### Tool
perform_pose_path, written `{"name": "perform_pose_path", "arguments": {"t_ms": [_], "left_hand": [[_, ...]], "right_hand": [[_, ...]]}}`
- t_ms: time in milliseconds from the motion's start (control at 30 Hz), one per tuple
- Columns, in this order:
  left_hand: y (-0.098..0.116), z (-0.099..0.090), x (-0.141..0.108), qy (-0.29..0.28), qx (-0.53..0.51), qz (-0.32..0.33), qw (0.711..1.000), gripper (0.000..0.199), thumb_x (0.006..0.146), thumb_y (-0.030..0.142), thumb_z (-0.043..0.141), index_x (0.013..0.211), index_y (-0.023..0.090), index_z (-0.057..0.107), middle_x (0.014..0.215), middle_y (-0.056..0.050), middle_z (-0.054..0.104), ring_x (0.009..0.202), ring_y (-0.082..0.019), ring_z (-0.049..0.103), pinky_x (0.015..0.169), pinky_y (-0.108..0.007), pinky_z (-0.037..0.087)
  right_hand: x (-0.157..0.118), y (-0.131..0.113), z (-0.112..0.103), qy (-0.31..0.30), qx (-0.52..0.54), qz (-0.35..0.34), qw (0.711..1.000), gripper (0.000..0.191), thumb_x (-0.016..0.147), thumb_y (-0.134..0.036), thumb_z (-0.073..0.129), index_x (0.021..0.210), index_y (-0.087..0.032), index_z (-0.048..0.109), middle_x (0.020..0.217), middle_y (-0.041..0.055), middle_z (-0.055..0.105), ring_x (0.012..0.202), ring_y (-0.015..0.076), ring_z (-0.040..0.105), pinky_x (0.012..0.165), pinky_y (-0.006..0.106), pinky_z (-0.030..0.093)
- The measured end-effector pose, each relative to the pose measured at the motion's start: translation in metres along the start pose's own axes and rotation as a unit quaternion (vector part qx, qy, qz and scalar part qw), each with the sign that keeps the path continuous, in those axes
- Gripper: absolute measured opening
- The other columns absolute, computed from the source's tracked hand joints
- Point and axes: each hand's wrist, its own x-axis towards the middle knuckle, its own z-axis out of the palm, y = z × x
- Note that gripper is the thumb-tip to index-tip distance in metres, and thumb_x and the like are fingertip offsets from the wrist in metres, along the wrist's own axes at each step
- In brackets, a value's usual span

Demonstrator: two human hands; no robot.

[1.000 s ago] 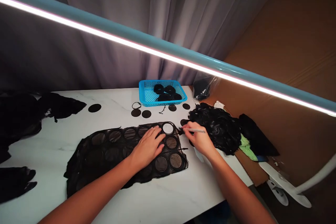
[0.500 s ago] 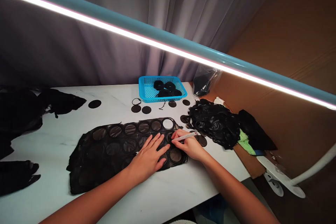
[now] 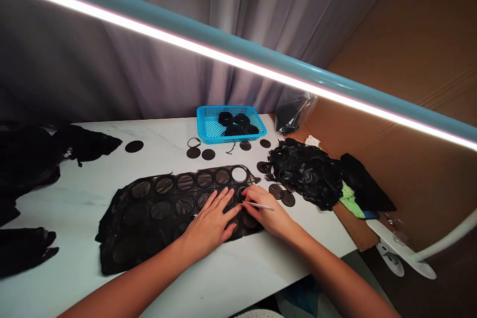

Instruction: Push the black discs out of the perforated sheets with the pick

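A black sheet (image 3: 141,213) with rows of ringed circles lies on the white table. One circle at its upper right shows white. My left hand (image 3: 212,221) rests flat on the sheet's right part, fingers spread. My right hand (image 3: 266,211) is closed around a thin, pale pen-like tool (image 3: 261,205), its tip at a circle in the second row, just right of my left fingertips. My right fingers partly hide that circle. Loose black discs (image 3: 276,191) lie right of the sheet.
Behind the sheet is a blue basket (image 3: 231,139) holding black round pieces. A black heap (image 3: 305,174) lies at the right, more black material (image 3: 30,159) at the left. A lamp tube (image 3: 223,57) crosses above. A white stand (image 3: 406,253) stands beyond the table's right edge.
My right hand has shifted slightly down, and the tool has turned so its back end points lower right. My left hand stays in place on the sheet.
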Motion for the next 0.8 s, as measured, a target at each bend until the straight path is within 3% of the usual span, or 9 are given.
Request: {"name": "perform_pose_path", "arguments": {"t_ms": [167,400,533,700,800], "left_hand": [[0.000,-0.001,0.001,-0.007,0.002,-0.001,1.000,0.054,0.088,0.022,0.059,0.140,0.027,0.045,0.153,-0.011,0.036,0.143,-0.031,0.030,0.114,-0.053,0.029],[-0.001,0.001,0.001,-0.003,0.001,0.000,1.000,0.053,0.089,0.023,0.058,0.140,0.028,0.045,0.155,-0.009,0.034,0.143,-0.030,0.029,0.114,-0.053,0.029],[0.000,0.001,0.000,-0.009,0.009,-0.001,1.000,0.057,0.088,0.022,0.059,0.142,0.029,0.043,0.155,-0.010,0.034,0.143,-0.030,0.029,0.114,-0.053,0.029],[0.000,0.002,0.000,-0.016,0.006,-0.009,1.000,0.057,0.086,0.019,0.061,0.140,0.028,0.045,0.154,-0.011,0.035,0.143,-0.030,0.028,0.115,-0.052,0.027],[-0.001,0.001,0.000,-0.010,0.004,-0.007,1.000,0.053,0.087,0.020,0.061,0.138,0.027,0.048,0.153,-0.011,0.037,0.143,-0.031,0.029,0.115,-0.053,0.028]], "right_hand": [[0.003,0.004,-0.006,0.000,0.066,0.027,0.997,0.018,0.091,-0.021,0.056,0.073,-0.020,0.053,0.094,0.0033,0.060,0.082,0.0161,0.055,0.071,0.028,0.043],[0.009,0.009,-0.012,-0.020,0.059,0.028,0.998,0.017,0.090,-0.022,0.058,0.073,-0.021,0.055,0.091,0.0021,0.059,0.083,0.0160,0.056,0.073,0.028,0.043],[0.009,0.001,-0.004,-0.007,-0.006,0.033,0.999,0.013,0.089,-0.017,0.056,0.077,-0.021,0.053,0.087,0.0020,0.059,0.079,0.0167,0.055,0.070,0.028,0.042],[0.001,-0.012,0.022,-0.001,-0.186,0.016,0.982,0.014,0.089,-0.009,0.050,0.083,-0.021,0.054,0.086,0.0083,0.064,0.082,0.0233,0.055,0.072,0.033,0.039],[0.000,0.000,0.014,0.043,-0.252,0.014,0.967,0.014,0.088,-0.009,0.048,0.086,-0.021,0.055,0.084,0.0097,0.065,0.080,0.0247,0.055,0.072,0.035,0.038]]}}
